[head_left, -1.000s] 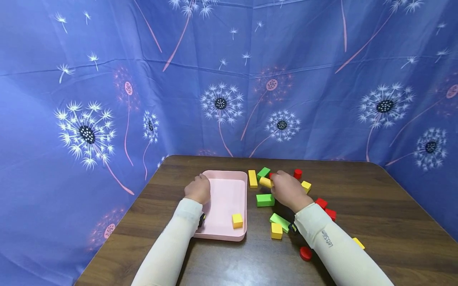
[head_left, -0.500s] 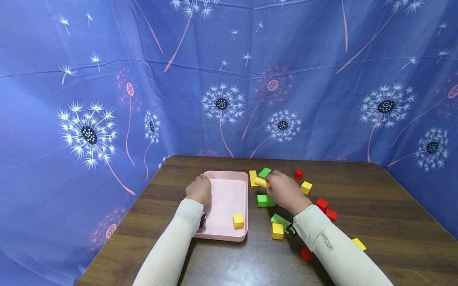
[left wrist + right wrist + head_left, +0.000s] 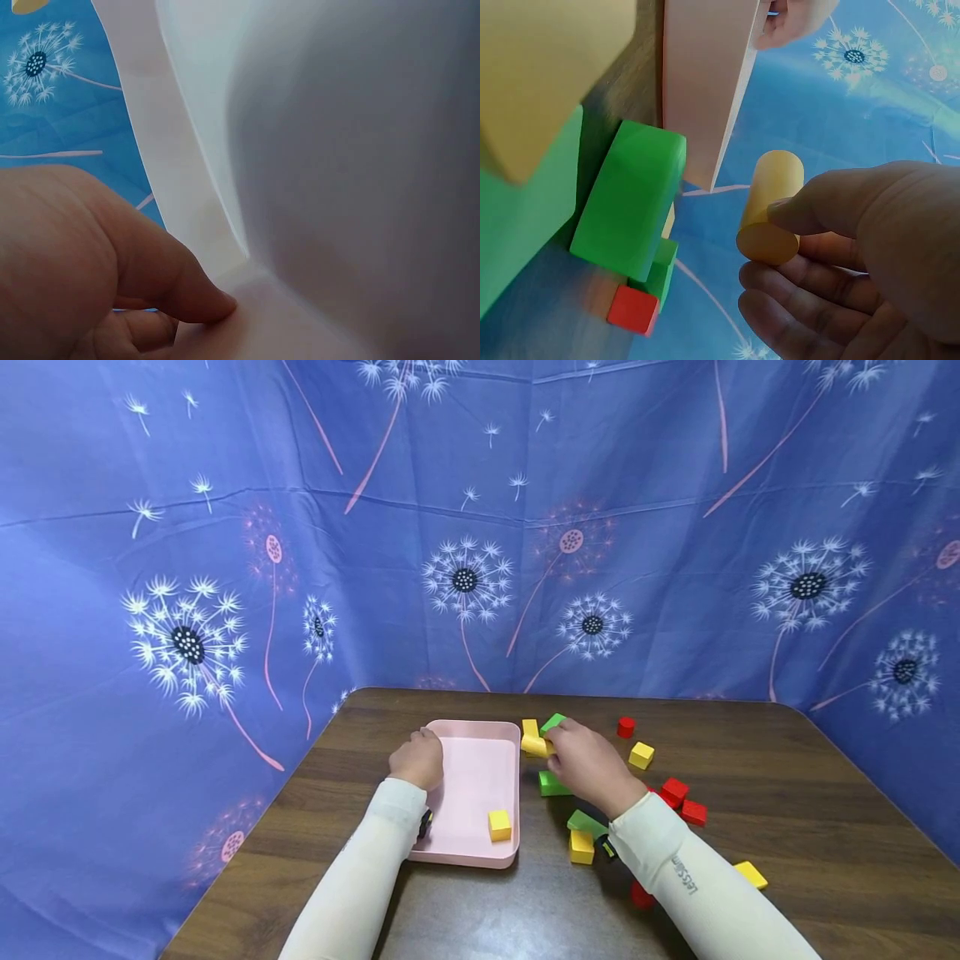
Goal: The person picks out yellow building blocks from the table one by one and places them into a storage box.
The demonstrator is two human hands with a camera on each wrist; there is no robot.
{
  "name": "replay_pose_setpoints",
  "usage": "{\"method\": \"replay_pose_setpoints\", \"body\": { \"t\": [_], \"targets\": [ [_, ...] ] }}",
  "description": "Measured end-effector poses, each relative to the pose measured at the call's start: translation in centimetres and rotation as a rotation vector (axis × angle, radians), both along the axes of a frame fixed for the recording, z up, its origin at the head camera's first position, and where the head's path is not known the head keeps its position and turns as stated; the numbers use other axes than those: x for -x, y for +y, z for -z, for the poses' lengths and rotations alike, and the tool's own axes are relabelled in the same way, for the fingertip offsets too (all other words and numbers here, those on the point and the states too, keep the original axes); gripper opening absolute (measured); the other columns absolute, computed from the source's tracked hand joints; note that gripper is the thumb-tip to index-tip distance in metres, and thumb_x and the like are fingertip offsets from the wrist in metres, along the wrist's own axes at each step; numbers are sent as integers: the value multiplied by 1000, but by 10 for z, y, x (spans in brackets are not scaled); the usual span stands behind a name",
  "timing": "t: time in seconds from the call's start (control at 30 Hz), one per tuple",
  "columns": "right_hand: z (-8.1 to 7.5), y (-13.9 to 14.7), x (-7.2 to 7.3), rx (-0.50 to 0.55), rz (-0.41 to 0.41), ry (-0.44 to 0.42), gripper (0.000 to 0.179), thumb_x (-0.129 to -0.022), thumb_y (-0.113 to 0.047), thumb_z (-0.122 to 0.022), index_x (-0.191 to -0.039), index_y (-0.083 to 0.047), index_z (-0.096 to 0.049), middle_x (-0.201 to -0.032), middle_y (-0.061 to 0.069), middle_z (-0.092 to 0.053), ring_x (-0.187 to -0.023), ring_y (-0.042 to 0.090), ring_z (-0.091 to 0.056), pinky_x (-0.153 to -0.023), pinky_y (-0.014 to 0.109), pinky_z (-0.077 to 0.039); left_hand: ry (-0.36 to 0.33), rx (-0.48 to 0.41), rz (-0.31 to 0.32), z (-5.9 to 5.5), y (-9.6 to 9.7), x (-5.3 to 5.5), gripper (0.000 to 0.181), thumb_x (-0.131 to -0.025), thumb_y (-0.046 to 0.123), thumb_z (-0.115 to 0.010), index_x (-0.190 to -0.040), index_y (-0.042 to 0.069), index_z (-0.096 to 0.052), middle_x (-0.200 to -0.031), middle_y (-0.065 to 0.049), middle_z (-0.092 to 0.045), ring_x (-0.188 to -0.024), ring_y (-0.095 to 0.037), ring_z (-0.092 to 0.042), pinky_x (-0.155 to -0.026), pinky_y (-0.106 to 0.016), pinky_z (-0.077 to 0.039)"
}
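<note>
My left hand [image 3: 417,761] pinches the left wall of a shallow pink tray [image 3: 480,862]; in the left wrist view the thumb [image 3: 199,292] presses on the inside of that wall near a corner. Inside the tray, at its front right, lies a yellow cube [image 3: 499,825]. With thumb and fingers, my right hand [image 3: 591,766] holds a yellow cylinder [image 3: 774,199] just to the right of the tray's right wall. Below that hand in the head view are a green block [image 3: 552,783] and, farther back, another green block [image 3: 552,722] beside an upright-looking yellow block [image 3: 529,727].
Right of the tray, more blocks lie scattered on the brown wooden table [image 3: 750,752]: a red cylinder [image 3: 626,727], a yellow block [image 3: 641,755], red blocks [image 3: 674,792] and a yellow cube [image 3: 581,847]. A blue dandelion-print cloth [image 3: 660,527] hangs behind the table.
My right hand has moved left with the yellow cylinder, bringing it close to the tray's right wall. A red block beside the right sleeve has come into view. The left hand stays at the tray.
</note>
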State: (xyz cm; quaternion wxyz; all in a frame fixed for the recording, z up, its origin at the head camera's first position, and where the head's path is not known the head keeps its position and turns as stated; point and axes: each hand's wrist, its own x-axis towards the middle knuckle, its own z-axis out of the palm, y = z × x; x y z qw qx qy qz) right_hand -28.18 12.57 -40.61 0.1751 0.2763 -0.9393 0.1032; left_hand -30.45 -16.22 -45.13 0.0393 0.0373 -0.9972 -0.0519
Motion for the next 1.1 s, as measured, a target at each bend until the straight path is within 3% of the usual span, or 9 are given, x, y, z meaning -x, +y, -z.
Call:
{"method": "replay_pose_setpoints", "body": {
  "t": [0.2, 0.47, 1.1],
  "targets": [
    [-1, -4, -3, -1, 2, -7, 19, -85, -8, -74, -104, -4, -75, -95, 8, -67, -74, 16, -58, -74, 37, -59, -7, 2, 5, -1, 1, 0, 63, -98, 15, -59, -151, -13, -40, -133, -29, -60, -102, -44, -70, -76, -59, -60],
    [-3, -8, -4, -15, -41, 31, 15, -82, -3, -72, -97, -5, -75, -85, 4, -61, -69, 14, -55, -65, 32, -56, -4, 5, -9, 2, 0, 2, 65, -96, 14, -62, -151, -12, -40, -132, -28, -60, -99, -42, -71, -74, -60, -60],
    [-5, -18, -13, -6, -57, -10, 27, -84, -11, -81, -110, -8, -76, -94, 2, -65, -79, 14, -63, -81, 35, -63, -5, 10, -1, -1, 1, -1, 65, -96, 15, -61, -151, -13, -40, -133, -29, -60, -97, -42, -71, -73, -59, -60]
  ]
}}
